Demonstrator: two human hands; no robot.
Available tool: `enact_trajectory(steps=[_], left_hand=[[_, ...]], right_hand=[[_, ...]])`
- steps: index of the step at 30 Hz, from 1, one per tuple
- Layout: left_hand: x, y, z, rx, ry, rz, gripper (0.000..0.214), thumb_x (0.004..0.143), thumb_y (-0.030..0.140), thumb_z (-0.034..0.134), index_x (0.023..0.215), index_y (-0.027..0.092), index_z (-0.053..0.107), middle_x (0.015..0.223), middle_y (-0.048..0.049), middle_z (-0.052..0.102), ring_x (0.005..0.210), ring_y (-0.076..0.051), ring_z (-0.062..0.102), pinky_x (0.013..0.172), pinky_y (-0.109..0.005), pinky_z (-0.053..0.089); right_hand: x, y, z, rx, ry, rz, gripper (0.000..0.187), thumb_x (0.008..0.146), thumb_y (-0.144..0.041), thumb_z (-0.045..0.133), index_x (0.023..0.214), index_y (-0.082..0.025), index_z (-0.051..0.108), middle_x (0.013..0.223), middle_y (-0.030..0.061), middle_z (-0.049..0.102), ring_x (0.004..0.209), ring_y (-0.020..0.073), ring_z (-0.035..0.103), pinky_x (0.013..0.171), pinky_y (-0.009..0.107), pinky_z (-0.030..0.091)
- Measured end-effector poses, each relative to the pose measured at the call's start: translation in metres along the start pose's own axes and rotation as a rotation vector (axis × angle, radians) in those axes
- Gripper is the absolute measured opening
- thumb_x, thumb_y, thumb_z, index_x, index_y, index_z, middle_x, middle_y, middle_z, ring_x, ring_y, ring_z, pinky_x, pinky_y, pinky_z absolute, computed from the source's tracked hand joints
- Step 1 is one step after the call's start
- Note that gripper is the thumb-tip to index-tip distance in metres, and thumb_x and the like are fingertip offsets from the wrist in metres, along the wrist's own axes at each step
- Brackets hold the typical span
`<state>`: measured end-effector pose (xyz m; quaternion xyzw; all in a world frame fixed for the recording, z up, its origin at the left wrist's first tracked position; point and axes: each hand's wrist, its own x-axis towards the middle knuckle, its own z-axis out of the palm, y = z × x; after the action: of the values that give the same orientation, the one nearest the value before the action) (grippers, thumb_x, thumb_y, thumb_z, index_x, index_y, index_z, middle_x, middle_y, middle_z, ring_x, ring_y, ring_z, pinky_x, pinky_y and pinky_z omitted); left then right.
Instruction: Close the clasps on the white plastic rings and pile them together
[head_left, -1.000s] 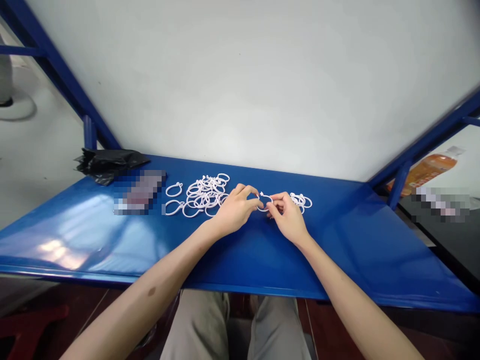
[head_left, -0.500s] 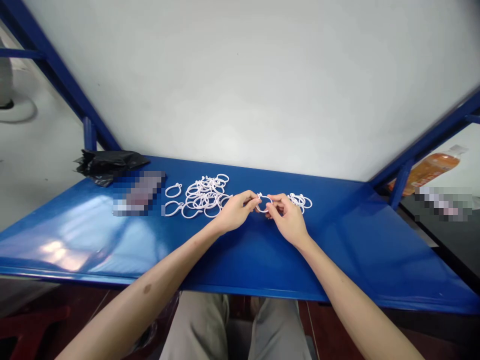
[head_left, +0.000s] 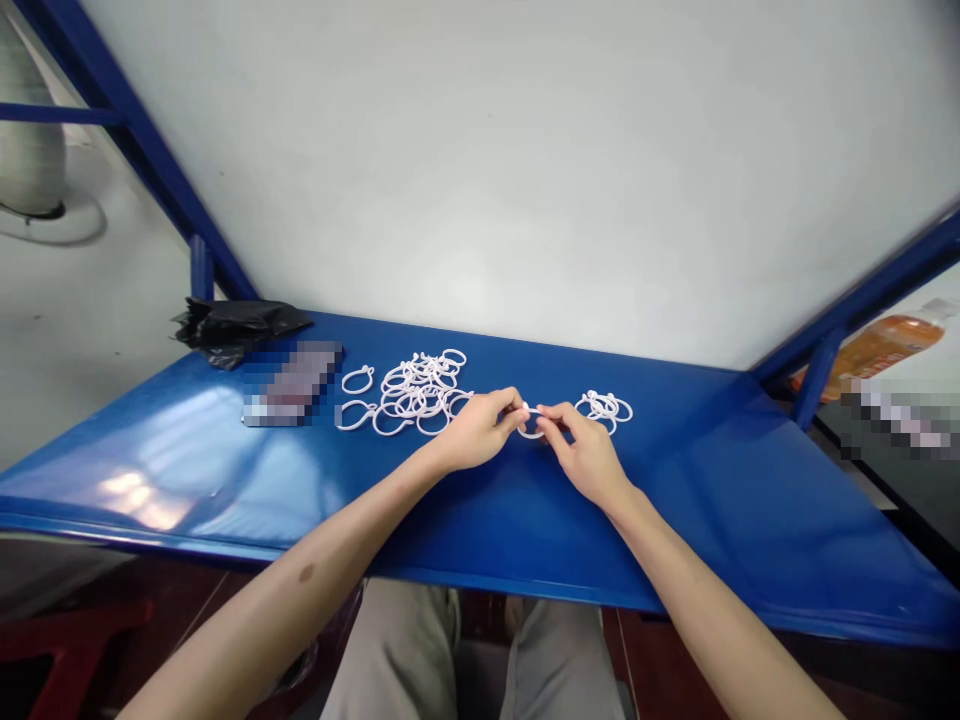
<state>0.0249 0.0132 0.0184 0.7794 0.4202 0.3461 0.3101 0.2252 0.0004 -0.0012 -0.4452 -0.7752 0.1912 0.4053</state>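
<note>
Both hands meet over the middle of the blue worktop (head_left: pixel 675 520), somewhat nearer its far edge than its near one.

Left hand (head_left: pixel 476 432): fingers (head_left: pixel 508 404) closed to a pinch, thumb against fingertips, gripping the left side of a single white ring (head_left: pixel 531 424). The other fingers are curled in.

Right hand (head_left: pixel 589 455): fingers (head_left: pixel 553 414) likewise pinched shut on the right side of the same ring. The two sets of fingertips are almost touching, with only a short stretch of ring showing between them. Whether the ring's ends are joined or parted is too small to tell.

The ring is held just above the worktop surface, between two groups of like pieces.

- Large pile of rings (head_left: pixel 414 395): loose and tangled, just left of the left hand, toward the far edge.
- One lone ring (head_left: pixel 358 380) lies apart at that pile's left.
- Small cluster of rings (head_left: pixel 606 407): just beyond the right hand, on its right.
- Black plastic bag (head_left: pixel 238 326): crumpled, at the far left corner.
- Orange bottle (head_left: pixel 883 345): lying off the worktop, beyond the right-hand blue frame.
</note>
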Motion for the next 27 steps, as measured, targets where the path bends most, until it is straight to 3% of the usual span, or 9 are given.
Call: enact_trajectory(steps=[4, 6, 8, 11, 14, 18, 22, 25, 27], left_hand=[[0.005, -0.01, -0.023, 0.279, 0.066, 0.044, 0.023, 0.098, 0.028, 0.046, 0.102, 0.023, 0.068, 0.096, -0.0037, 0.073, 0.094, -0.021, 0.062, 0.085, -0.033, 0.048], [0.005, -0.02, -0.039, 0.458, 0.157, 0.027, 0.032, 0.092, 0.012, 0.043, 0.106, 0.02, 0.07, 0.1, -0.0065, 0.073, 0.101, -0.024, 0.06, 0.092, -0.038, 0.047], [0.004, -0.03, -0.052, 0.643, 0.153, -0.008, 0.037, 0.086, 0.005, 0.044, 0.106, 0.019, 0.071, 0.11, -0.0086, 0.072, 0.104, -0.026, 0.057, 0.095, -0.042, 0.046], [0.001, -0.04, -0.058, 0.81, 0.081, -0.064, 0.026, 0.088, 0.013, 0.051, 0.099, 0.019, 0.074, 0.113, -0.0106, 0.07, 0.106, -0.031, 0.054, 0.094, -0.048, 0.044], [0.0, -0.04, -0.054, 0.852, 0.046, -0.029, 0.019, 0.092, 0.024, 0.055, 0.09, 0.02, 0.074, 0.105, -0.0109, 0.07, 0.105, -0.031, 0.054, 0.093, -0.047, 0.043], [0.004, -0.029, -0.048, 0.772, 0.213, -0.041, 0.016, 0.093, 0.024, 0.056, 0.083, 0.02, 0.068, 0.093, -0.0087, 0.073, 0.099, -0.028, 0.058, 0.089, -0.043, 0.043], [0.005, -0.013, -0.032, 0.44, 0.394, -0.067, 0.007, 0.092, 0.024, 0.06, 0.085, 0.021, 0.061, 0.083, -0.0032, 0.072, 0.086, -0.021, 0.064, 0.077, -0.033, 0.048], [0.004, -0.003, -0.013, 0.263, 0.394, -0.017, 0.007, 0.092, 0.025, 0.062, 0.086, 0.021, 0.059, 0.08, -0.0007, 0.072, 0.079, -0.018, 0.067, 0.073, -0.029, 0.049], [0.002, 0.003, -0.002, 0.249, 0.385, 0.01, 0.009, 0.091, 0.025, 0.063, 0.084, 0.022, 0.058, 0.078, -0.0002, 0.072, 0.078, -0.017, 0.067, 0.075, -0.03, 0.049]], right_hand=[[0.008, 0.012, -0.008, -0.173, 0.184, -0.04, 0.025, 0.101, -0.04, 0.051, 0.104, -0.022, 0.069, 0.102, 0.0079, 0.074, 0.084, 0.0219, 0.07, 0.079, 0.037, 0.056], [0.011, 0.025, -0.018, -0.309, 0.259, -0.006, 0.031, 0.101, -0.039, 0.047, 0.104, -0.019, 0.071, 0.102, 0.0106, 0.071, 0.083, 0.0224, 0.066, 0.079, 0.038, 0.054], [0.013, 0.039, -0.029, -0.466, 0.28, 0.064, 0.037, 0.101, -0.038, 0.045, 0.105, -0.017, 0.074, 0.098, 0.0125, 0.069, 0.085, 0.0249, 0.063, 0.079, 0.04, 0.053], [0.013, 0.057, -0.042, -0.65, 0.29, 0.149, 0.04, 0.1, -0.034, 0.042, 0.107, -0.016, 0.076, 0.096, 0.0148, 0.07, 0.094, 0.03, 0.057, 0.085, 0.046, 0.049], [0.013, 0.062, -0.047, -0.697, 0.327, 0.18, 0.038, 0.098, -0.033, 0.044, 0.112, -0.015, 0.075, 0.101, 0.0165, 0.071, 0.099, 0.0328, 0.054, 0.088, 0.048, 0.047], [0.015, 0.044, -0.042, -0.571, 0.355, 0.09, 0.035, 0.099, -0.038, 0.048, 0.109, -0.017, 0.074, 0.103, 0.0143, 0.072, 0.104, 0.0327, 0.055, 0.091, 0.048, 0.048], [0.012, 0.01, -0.023, -0.213, 0.204, 0.026, 0.033, 0.1, -0.046, 0.051, 0.109, -0.021, 0.07, 0.099, 0.0089, 0.074, 0.09, 0.0243, 0.066, 0.084, 0.04, 0.054], [0.007, -0.009, -0.005, 0.041, 0.081, 0.059, 0.033, 0.1, -0.049, 0.051, 0.116, -0.022, 0.064, 0.097, 0.0056, 0.076, 0.083, 0.02, 0.071, 0.08, 0.035, 0.057], [0.006, -0.015, 0.002, 0.091, 0.06, 0.078, 0.032, 0.099, -0.048, 0.055, 0.116, -0.023, 0.061, 0.092, 0.004, 0.076, 0.083, 0.0198, 0.072, 0.078, 0.033, 0.057]])
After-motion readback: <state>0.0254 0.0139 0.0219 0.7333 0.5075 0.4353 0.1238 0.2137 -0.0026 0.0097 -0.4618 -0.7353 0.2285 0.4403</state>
